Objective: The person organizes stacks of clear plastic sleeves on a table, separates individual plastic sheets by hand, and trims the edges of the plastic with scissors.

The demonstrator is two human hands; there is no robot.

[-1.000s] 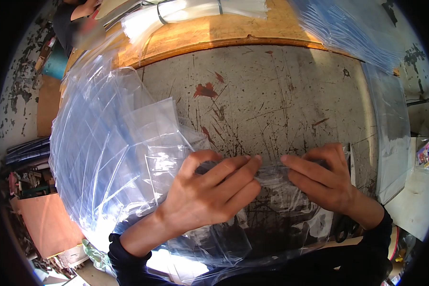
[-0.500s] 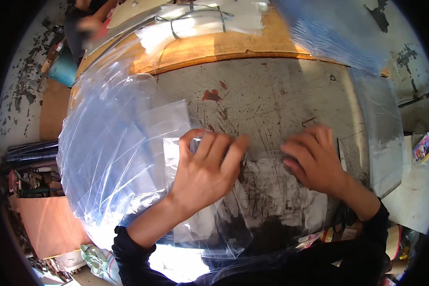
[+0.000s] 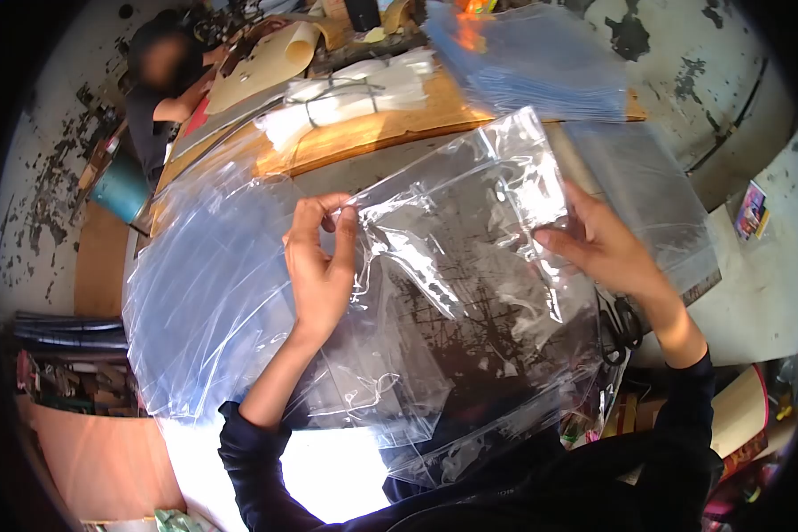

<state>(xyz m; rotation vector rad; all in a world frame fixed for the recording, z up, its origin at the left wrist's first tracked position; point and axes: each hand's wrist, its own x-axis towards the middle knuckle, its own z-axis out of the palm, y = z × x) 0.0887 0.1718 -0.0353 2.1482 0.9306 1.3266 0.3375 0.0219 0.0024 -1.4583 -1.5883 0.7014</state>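
A clear plastic sheet point(image 3: 470, 222), perhaps a bag, is held up between my two hands over the scratched table. My left hand point(image 3: 321, 253) pinches its left edge between thumb and fingers. On the right side, my right hand point(image 3: 598, 239) grips the sheet with the thumb in front and the fingers partly hidden behind it. Light glares off its creases. More clear sheets point(image 3: 372, 372) lie below, near my lap. To the left of my left hand spreads a big pile of clear bluish plastic point(image 3: 208, 284).
At the back, a wooden board point(image 3: 390, 133) bears a tied white bundle point(image 3: 346, 97) and a stack of bluish sheets point(image 3: 541, 66). Another clear sheet point(image 3: 647, 186) lies at the right. Black-handled scissors point(image 3: 621, 328) are near my right forearm. A person point(image 3: 164, 89) sits at the far left.
Both hands were low over the table, fingers blurred. Now they have closed on a clear sheet and raised it, tilted. The view has shifted, showing more of the person at the back left.
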